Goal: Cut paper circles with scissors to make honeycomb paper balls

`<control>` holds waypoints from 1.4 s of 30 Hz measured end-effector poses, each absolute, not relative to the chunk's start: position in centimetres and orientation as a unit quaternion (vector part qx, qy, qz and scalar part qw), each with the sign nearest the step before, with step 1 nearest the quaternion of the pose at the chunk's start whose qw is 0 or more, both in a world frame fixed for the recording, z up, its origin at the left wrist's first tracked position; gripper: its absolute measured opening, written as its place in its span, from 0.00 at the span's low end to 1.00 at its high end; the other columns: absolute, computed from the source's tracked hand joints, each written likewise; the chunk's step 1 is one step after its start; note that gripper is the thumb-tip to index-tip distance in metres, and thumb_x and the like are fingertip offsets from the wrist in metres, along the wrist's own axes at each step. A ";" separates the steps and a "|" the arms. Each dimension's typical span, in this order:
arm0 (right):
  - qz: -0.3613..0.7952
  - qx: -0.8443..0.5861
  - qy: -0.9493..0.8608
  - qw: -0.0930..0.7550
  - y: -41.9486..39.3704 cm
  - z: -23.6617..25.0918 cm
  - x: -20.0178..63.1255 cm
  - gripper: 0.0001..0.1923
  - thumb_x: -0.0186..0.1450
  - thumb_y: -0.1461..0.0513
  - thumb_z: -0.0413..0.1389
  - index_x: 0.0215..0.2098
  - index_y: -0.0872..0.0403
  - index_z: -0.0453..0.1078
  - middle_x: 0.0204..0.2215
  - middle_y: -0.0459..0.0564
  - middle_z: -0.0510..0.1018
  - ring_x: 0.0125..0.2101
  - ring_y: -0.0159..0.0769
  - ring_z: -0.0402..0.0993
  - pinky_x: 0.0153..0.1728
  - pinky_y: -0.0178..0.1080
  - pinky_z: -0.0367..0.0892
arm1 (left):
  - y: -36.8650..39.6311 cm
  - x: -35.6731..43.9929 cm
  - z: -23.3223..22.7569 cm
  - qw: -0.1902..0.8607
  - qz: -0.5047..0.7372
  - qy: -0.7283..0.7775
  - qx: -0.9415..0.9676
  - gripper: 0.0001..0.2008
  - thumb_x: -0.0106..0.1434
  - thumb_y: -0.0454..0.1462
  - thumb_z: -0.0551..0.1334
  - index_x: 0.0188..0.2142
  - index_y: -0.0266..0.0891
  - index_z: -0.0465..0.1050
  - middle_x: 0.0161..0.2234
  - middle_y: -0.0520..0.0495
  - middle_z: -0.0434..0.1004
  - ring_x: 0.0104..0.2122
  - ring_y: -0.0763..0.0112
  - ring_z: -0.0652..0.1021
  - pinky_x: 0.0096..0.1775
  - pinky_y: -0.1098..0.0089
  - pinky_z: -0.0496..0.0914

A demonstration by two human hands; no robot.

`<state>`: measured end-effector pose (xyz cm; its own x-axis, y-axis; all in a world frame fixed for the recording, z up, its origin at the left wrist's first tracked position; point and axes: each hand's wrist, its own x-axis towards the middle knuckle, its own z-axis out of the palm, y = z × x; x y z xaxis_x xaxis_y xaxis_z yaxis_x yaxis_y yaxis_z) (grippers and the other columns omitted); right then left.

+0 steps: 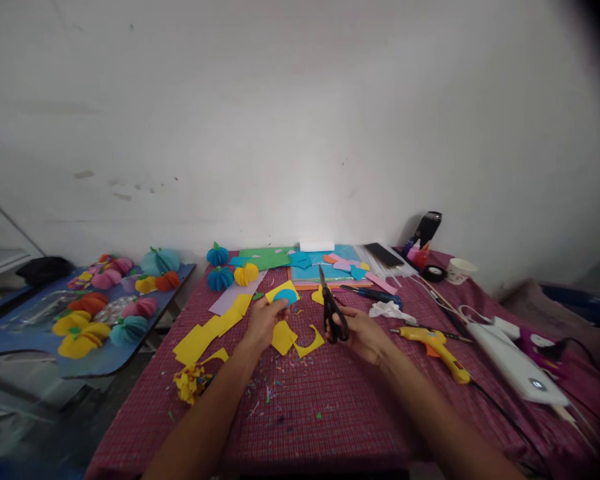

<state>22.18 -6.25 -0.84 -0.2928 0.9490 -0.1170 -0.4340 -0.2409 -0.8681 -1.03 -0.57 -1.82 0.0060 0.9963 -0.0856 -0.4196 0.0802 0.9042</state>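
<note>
My left hand (265, 319) is closed on a yellow paper piece (291, 287) with a blue paper circle (285, 295) lying over it. In my right hand (363, 328) is a pair of black-handled scissors (331, 310), its blades pointing up and away from me. The scissors are apart from the paper. Between my hands, yellow paper scraps (310, 341) lie on the checked tablecloth (300, 420). Left of my left hand, several yellow paper pieces (213, 330) lie in a row, beside a crumpled yellow paper bunch (192, 383).
Folded-paper balls (221, 279) stand at the back left, and more paper pumpkins (83, 340) lie on the blue side table (25, 340). Coloured sheets (320, 272) are stacked at the back. At right are a yellow glue gun (437, 348), a white power bank (517, 367), a paper cup (461, 270) and cables.
</note>
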 end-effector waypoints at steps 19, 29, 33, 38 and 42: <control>0.644 -0.278 -0.439 0.561 -6.9 -2.6 15.1 0.11 0.62 0.56 0.62 0.35 0.56 0.72 0.29 0.48 0.74 0.28 0.31 0.71 0.32 0.35 0.67 | -1.6 -0.3 -0.3 0.627 0.663 0.350 0.212 0.17 0.44 0.34 0.74 0.33 0.35 0.73 0.29 0.50 0.78 0.26 0.73 0.77 0.30 0.72 0.70; 0.628 -0.341 -0.442 0.543 -7.2 -3.5 13.7 0.14 0.62 0.54 0.62 0.39 0.55 0.71 0.27 0.47 0.74 0.24 0.31 0.71 0.26 0.34 0.66 | -1.7 0.0 -0.2 0.631 0.687 0.314 0.179 0.14 0.46 0.32 0.73 0.32 0.35 0.73 0.31 0.47 0.79 0.30 0.71 0.79 0.34 0.70 0.74; 0.625 -0.338 -0.455 0.536 -7.3 -3.4 13.4 0.16 0.61 0.54 0.62 0.42 0.55 0.71 0.27 0.46 0.74 0.24 0.31 0.71 0.27 0.34 0.67 | -1.8 0.1 -0.3 0.643 0.676 0.311 0.182 0.15 0.47 0.32 0.73 0.34 0.35 0.73 0.33 0.45 0.80 0.32 0.68 0.80 0.36 0.68 0.75; 0.625 -0.339 -0.460 0.532 -7.3 -3.4 13.5 0.16 0.61 0.53 0.62 0.42 0.55 0.71 0.26 0.46 0.74 0.23 0.30 0.70 0.28 0.34 0.67 | -1.8 0.1 -0.4 0.649 0.673 0.306 0.180 0.14 0.48 0.32 0.72 0.35 0.36 0.73 0.33 0.45 0.80 0.33 0.67 0.81 0.38 0.67 0.75; 0.619 -0.338 -0.461 0.538 -7.4 -3.3 13.6 0.15 0.62 0.54 0.61 0.41 0.55 0.71 0.27 0.46 0.74 0.25 0.31 0.72 0.28 0.34 0.67 | -2.0 0.0 -0.1 0.639 0.679 0.313 0.179 0.15 0.47 0.32 0.72 0.35 0.36 0.72 0.33 0.45 0.80 0.32 0.67 0.81 0.37 0.67 0.75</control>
<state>13.64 -7.38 -3.28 -0.1916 0.9783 0.0784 -0.3549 0.0054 -0.9349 0.01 -1.95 -0.09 -0.1182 0.9804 -0.1575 -0.7564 0.0139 0.6540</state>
